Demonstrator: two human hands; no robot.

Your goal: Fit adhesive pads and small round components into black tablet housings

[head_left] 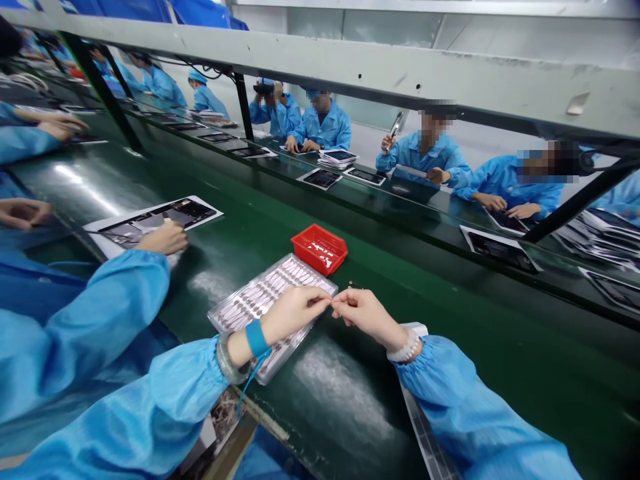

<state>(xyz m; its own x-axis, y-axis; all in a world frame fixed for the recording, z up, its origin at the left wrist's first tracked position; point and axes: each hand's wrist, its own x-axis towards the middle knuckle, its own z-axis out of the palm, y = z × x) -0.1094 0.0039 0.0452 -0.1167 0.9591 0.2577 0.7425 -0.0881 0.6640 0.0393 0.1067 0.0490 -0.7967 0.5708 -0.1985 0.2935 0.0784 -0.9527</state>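
Observation:
My left hand (295, 310) is pinched closed above the right edge of a clear plastic tray (227, 319), with a blue strap round its wrist. Rows of small parts with pinkish wires (260, 293) fill the tray. Fingertip to fingertip with it, my right hand (364, 312) is also closed in a pinch. Whatever sits between the fingertips is too small to make out. A thin dark object (354, 285) shows just behind my right hand's fingers. Just beyond the tray stands a red bin (320, 248) with small white pieces inside.
Under my right forearm lies a flat panel (425, 427), partly covered. At left a co-worker's hand (165, 238) works on a device panel (200, 212). Across the green bench (400, 267), several people handle similar panels. A grey beam (350, 67) crosses overhead on dark posts.

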